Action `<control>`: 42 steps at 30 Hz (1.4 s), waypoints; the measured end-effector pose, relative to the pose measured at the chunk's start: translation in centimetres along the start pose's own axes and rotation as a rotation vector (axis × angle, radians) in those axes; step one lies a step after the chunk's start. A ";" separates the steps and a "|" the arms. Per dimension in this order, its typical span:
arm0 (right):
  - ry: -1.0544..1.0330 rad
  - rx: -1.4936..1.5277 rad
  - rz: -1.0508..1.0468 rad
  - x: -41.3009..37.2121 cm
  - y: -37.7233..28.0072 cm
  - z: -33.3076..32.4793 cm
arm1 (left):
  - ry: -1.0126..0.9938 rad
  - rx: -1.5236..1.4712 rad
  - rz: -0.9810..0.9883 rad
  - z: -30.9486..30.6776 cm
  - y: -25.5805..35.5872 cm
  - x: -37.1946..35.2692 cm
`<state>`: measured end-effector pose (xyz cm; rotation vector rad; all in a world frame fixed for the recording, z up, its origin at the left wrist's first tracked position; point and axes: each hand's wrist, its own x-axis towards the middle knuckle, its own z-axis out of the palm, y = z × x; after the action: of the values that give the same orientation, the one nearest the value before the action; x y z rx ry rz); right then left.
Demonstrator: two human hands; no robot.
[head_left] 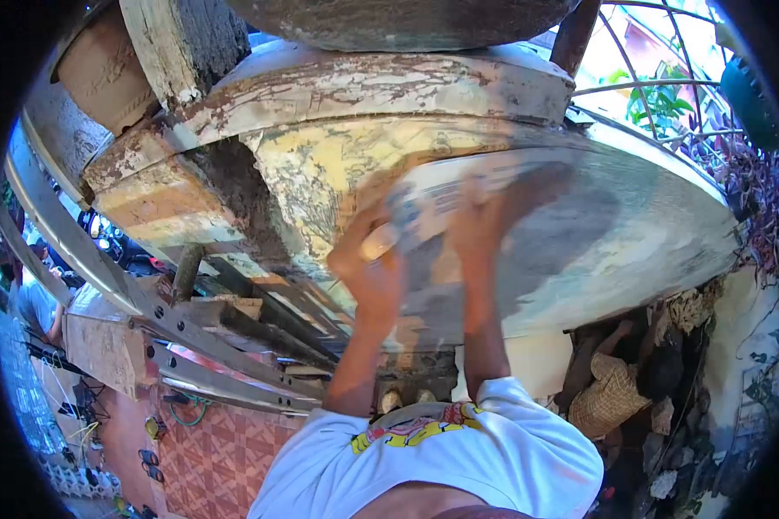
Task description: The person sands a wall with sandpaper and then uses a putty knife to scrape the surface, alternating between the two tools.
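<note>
Both my hands are raised to the curved underside of a plastered concrete slab [684, 233]. My left hand [370, 264] is closed at the left end of a long, pale, flat tool [433, 195], smeared by motion. My right hand [479, 227] is closed against the same tool further right, its fingers blurred. The tool's exact kind and far end cannot be made out. Around it spreads a patch of wet-looking grey plaster [571, 233]. To the left, old yellow paint [312, 164] is cracked and flaking.
A metal ladder [104, 251] curves along the left, beside wooden beams [260, 320]. A clay pot [108, 69] stands upper left. Below lie red patterned tiles [225, 458]. Another person [614, 394] crouches at lower right near rubble [666, 484]. Vines hang at the right.
</note>
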<state>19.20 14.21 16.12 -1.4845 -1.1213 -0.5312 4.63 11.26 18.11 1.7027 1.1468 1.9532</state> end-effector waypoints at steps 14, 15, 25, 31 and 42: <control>-0.155 0.120 -0.184 -2.3 -8.6 3.5 | 0.321 0.014 -0.144 -8.4 -4.4 0.2; -0.179 0.176 -0.175 -2.5 -8.7 3.1 | 0.294 0.038 -0.147 -9.3 -4.2 0.5; -0.050 0.433 0.363 -0.6 -5.4 1.0 | -0.041 -0.300 -0.097 -3.3 -0.9 0.3; -0.001 -0.021 0.107 -1.8 -5.3 5.7 | 0.165 -0.255 -0.084 -2.9 -5.2 0.8; -0.126 -0.073 -0.089 -2.1 -9.2 3.5 | 0.397 -0.056 -0.153 -7.1 -7.1 1.8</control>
<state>9.47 15.86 18.06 -1.5544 -1.2830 -0.5505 -4.34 14.36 14.36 1.1882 1.2921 2.2604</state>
